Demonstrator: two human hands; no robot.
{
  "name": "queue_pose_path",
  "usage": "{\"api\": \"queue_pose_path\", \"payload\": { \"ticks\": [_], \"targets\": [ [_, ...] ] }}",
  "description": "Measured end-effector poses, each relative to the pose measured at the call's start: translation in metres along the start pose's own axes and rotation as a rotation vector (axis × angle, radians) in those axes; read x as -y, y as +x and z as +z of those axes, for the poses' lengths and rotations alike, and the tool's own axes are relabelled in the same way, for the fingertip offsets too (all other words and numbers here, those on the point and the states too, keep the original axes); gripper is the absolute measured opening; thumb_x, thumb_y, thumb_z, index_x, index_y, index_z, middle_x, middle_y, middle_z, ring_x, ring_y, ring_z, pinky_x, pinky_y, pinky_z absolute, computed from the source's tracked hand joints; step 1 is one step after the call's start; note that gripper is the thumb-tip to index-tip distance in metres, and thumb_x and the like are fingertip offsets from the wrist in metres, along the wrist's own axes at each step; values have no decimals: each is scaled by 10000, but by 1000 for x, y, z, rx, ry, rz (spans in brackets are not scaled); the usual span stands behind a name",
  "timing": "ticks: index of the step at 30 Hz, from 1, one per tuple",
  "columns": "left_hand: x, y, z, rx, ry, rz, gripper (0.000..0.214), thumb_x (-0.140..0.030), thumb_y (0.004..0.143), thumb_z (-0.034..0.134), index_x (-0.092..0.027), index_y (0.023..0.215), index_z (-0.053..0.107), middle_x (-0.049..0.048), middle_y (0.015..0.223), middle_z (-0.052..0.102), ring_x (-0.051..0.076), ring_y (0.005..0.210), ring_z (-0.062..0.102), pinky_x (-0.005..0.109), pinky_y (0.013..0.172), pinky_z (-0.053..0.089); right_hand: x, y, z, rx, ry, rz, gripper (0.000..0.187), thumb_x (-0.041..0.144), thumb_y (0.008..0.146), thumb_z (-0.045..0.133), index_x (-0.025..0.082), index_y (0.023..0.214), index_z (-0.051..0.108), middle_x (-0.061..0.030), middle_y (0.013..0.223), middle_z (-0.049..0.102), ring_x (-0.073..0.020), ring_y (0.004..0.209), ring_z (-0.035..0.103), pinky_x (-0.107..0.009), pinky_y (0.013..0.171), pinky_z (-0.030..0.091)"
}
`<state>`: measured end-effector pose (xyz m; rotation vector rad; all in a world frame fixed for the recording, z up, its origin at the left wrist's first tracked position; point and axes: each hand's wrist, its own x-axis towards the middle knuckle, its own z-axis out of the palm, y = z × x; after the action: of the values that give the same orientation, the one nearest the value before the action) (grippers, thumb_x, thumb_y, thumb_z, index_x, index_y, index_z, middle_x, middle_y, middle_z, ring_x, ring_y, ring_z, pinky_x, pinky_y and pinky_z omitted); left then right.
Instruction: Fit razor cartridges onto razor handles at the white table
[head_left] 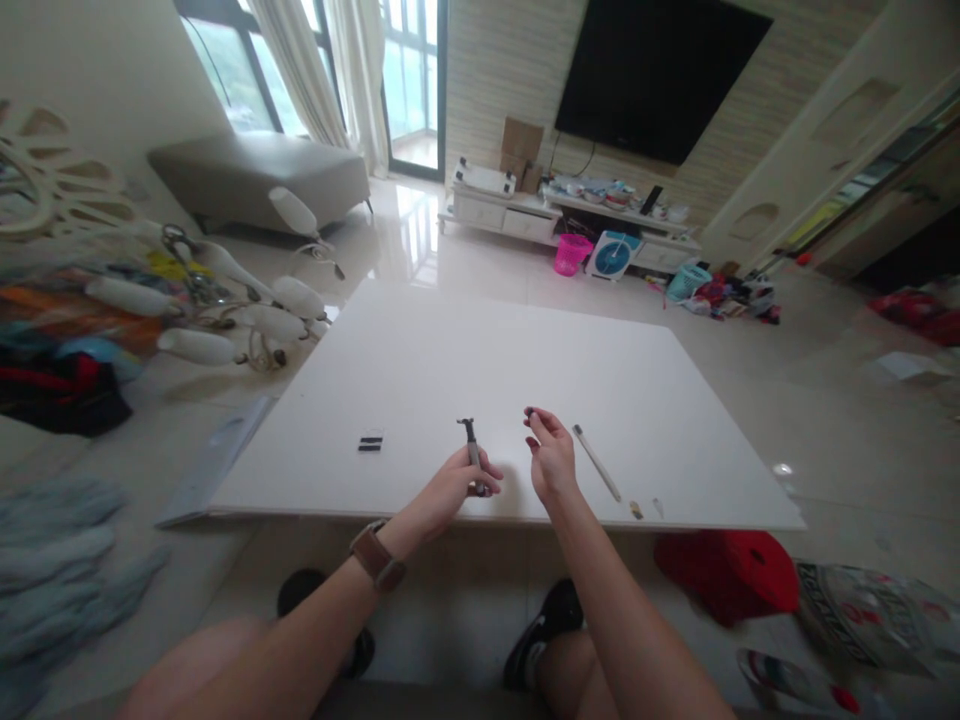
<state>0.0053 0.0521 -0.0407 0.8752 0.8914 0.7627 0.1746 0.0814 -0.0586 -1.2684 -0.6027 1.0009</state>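
My left hand (466, 478) is closed round a slim grey handle with a dark T-shaped head (469, 428), razor-like in form, held upright with the head pointing away from me. To its right, my right hand (553, 452) is raised above the white table (517, 350) and pinches a small dark piece (529, 411) between thumb and forefinger; its exact kind is too small to tell. Beside that hand lies a long pale stick (598, 464) with a dark end. Left of my hands, two short dark strips (370, 444) lie side by side on the tabletop.
Near the table's front edge sit a small yellowish piece (636, 510) and a tiny clear one (658, 507). A chandelier with white shades (262, 322) stands on the left. On the floor at right are a red stool (731, 575) and a plastic bottle (795, 680).
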Motion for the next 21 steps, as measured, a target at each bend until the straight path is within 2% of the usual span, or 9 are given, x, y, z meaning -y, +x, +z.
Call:
{"api": "queue_pose_path", "payload": {
  "ticks": [3,6,8,12,16,21],
  "targets": [
    [-3,6,-2,-35,-84,74,139,-288,758,587,-183,833,534,-9,674,565,126,591,498,259,602,403,-4,2,0,-34,-80,-64,351,459,649,788,215,897,738,-47,917,689,-176,810,541,-268,669,367],
    [-4,12,-7,-54,-26,130,360,-518,895,501,-171,846,582,-26,583,489,128,546,446,261,574,378,-8,4,2,-8,-90,-66,341,445,671,788,206,913,756,-27,840,669,-149,712,484,-261,621,335],
    [-5,14,-11,-46,44,165,446,-584,909,498,-157,834,599,-5,606,533,131,567,480,264,590,382,-9,5,4,28,-63,-36,329,428,674,795,208,916,759,-9,787,652,-137,673,464,-260,611,329],
    [-8,15,-15,-34,106,216,431,-582,901,546,-154,903,586,55,769,660,151,642,588,267,605,389,-9,3,7,53,-40,-5,326,418,669,811,215,919,761,5,741,628,-132,654,480,-260,618,350],
    [-9,13,-12,-21,89,239,467,-596,867,590,-170,1058,570,52,812,670,176,695,635,285,648,427,-9,-1,7,71,-54,-36,304,420,706,780,214,928,747,-23,817,673,-160,728,572,-263,619,379],
    [-6,9,-5,-20,15,218,330,-452,813,648,-173,975,582,50,862,649,167,737,634,283,698,455,-8,-8,10,162,-108,-99,252,407,773,720,190,900,738,-56,878,702,-187,777,625,-284,642,430]
  ]
}}
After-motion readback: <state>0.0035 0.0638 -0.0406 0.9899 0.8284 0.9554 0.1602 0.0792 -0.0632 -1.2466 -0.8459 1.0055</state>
